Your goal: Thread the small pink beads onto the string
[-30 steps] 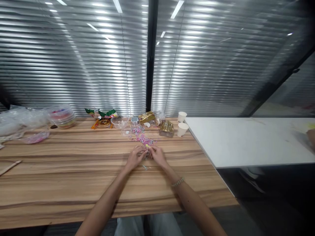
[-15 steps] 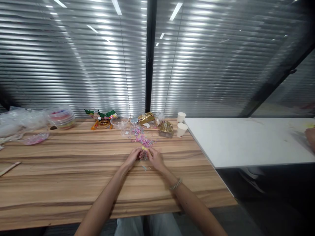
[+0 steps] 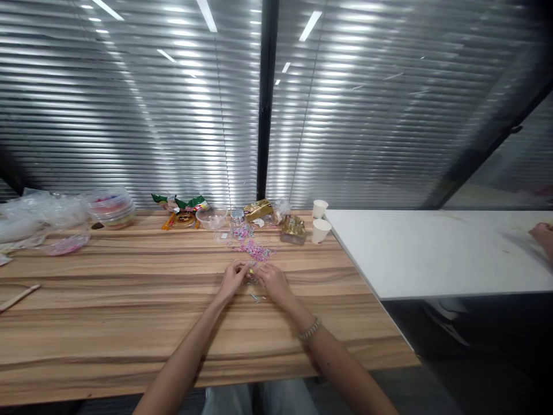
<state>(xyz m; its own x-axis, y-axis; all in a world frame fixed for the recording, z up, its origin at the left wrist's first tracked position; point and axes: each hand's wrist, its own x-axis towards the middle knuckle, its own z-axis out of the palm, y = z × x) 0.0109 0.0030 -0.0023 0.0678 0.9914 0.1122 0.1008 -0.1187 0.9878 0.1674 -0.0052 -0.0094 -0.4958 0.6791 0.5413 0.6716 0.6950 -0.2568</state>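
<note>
Between my two hands, low over the wooden table, is a small yellow piece [image 3: 251, 271], too small to make out in kind. The fingertips of my left hand [image 3: 234, 279] are pinched at its left side. Bent fingers of my right hand [image 3: 273, 281] close on it from the other side and partly cover it. Just beneath my fingers lies something clear and small, mostly hidden. A scattered heap of pink and purple bead-like bits [image 3: 256, 250] spreads just beyond my fingertips. A few thin pale bits [image 3: 254, 298] lie on the near side.
Behind the heap stand a clear bowl [image 3: 211, 218], a small clear jar [image 3: 237, 217], gold wrappers [image 3: 293, 227] and two paper cups [image 3: 320, 231]. Stacked tubs [image 3: 111, 208] and plastic bags [image 3: 43, 213] sit left. Another person's hand [image 3: 543, 237] shows over the white table [image 3: 415, 253].
My hands have drawn closer around the yellow piece, which now shows less. The right fingers have curled in more. The whole view has shifted slightly; the other person's hand has moved further into view.
</note>
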